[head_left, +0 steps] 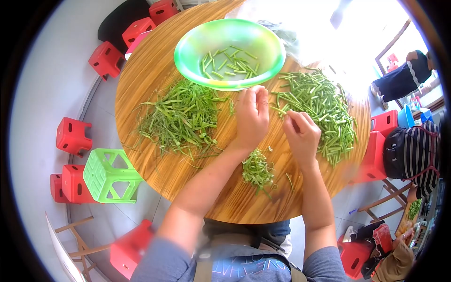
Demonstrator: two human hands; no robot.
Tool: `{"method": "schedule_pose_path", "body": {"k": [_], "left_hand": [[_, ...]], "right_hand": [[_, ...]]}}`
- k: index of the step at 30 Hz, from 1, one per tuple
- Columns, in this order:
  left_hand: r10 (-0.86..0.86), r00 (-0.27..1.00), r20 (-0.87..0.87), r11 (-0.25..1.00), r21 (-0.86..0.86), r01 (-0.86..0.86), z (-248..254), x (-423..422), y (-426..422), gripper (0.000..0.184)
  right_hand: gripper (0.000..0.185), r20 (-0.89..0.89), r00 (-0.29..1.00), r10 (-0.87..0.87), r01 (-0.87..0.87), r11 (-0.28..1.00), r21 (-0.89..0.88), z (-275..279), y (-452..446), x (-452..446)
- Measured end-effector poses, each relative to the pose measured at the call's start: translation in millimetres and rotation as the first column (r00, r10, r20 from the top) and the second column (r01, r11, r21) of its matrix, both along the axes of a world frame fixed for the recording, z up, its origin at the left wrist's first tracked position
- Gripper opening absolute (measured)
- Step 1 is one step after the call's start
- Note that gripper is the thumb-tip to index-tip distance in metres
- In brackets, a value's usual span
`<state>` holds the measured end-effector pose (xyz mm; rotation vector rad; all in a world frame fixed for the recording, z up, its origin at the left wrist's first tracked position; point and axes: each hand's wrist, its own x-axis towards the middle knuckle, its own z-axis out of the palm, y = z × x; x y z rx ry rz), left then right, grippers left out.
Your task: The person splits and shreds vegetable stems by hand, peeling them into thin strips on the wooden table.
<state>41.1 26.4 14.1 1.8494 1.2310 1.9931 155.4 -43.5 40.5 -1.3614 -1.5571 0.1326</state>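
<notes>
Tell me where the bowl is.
In the head view, the bowl sits at upper centre on the table, just beyond the left hand and the leafy pile.

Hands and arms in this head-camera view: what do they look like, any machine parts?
No machine parts: the left hand and right hand are a person's, without visible gloves, watches or cables. The forearms are uncovered; short, plain grey-blue sleeves cover the upper arms.

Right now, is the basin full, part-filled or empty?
Part-filled, sparsely: the basin holds a scatter of cut stems, with bare bottom showing between them.
</notes>
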Motion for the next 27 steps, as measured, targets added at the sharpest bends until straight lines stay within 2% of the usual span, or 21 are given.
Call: {"method": "schedule_pose_path", "body": {"k": [1,2,5,8,11,14,23,26,27], "left_hand": [[-0.131,0.982,0.138,0.967,-0.201,0.158,3.2,0.3,-8.4,0.023],[-0.226,0.928,0.296,0.870,-0.369,0.329,6.1,0.5,-14.5,0.024],[-0.310,0.881,0.357,0.722,-0.515,0.462,9.5,1.1,-20.1,0.029],[-0.325,0.825,0.463,0.707,-0.461,0.537,6.5,3.6,-18.1,0.034],[-0.316,0.909,0.273,0.771,-0.484,0.414,7.4,1.6,-19.5,0.035],[-0.346,0.920,0.183,0.797,-0.460,0.391,13.0,0.6,-23.9,0.033],[-0.274,0.914,0.298,0.727,-0.559,0.400,6.8,-0.1,-18.3,0.028],[-0.229,0.907,0.353,0.733,-0.551,0.399,-3.7,-1.9,-10.2,0.024],[-0.219,0.884,0.414,0.717,-0.546,0.433,-2.2,-3.6,-8.9,0.024]], "right_hand": [[0.009,0.022,1.000,0.009,-0.010,1.000,0.008,0.0,0.0,-0.5],[0.009,0.044,0.999,0.018,-0.019,1.000,0.016,0.0,-0.2,-1.0],[0.009,0.121,0.992,0.036,-0.041,0.998,0.042,-7.9,0.2,-3.7],[0.009,0.123,0.992,0.042,-0.044,0.999,0.015,-5.1,-1.3,-4.6],[0.009,0.130,0.987,0.091,-0.095,0.995,0.027,-7.2,-0.7,-7.0],[0.009,0.145,0.973,0.179,-0.184,0.983,0.022,-3.9,-1.5,-6.0],[0.007,-0.177,0.952,0.251,-0.276,0.951,-0.141,-6.6,-2.6,-6.9],[0.007,-0.475,0.855,0.209,-0.325,0.929,-0.176,-1.4,-4.6,-0.2],[0.009,-0.621,0.771,0.143,-0.344,0.914,-0.216,6.5,-7.5,2.3]]}}
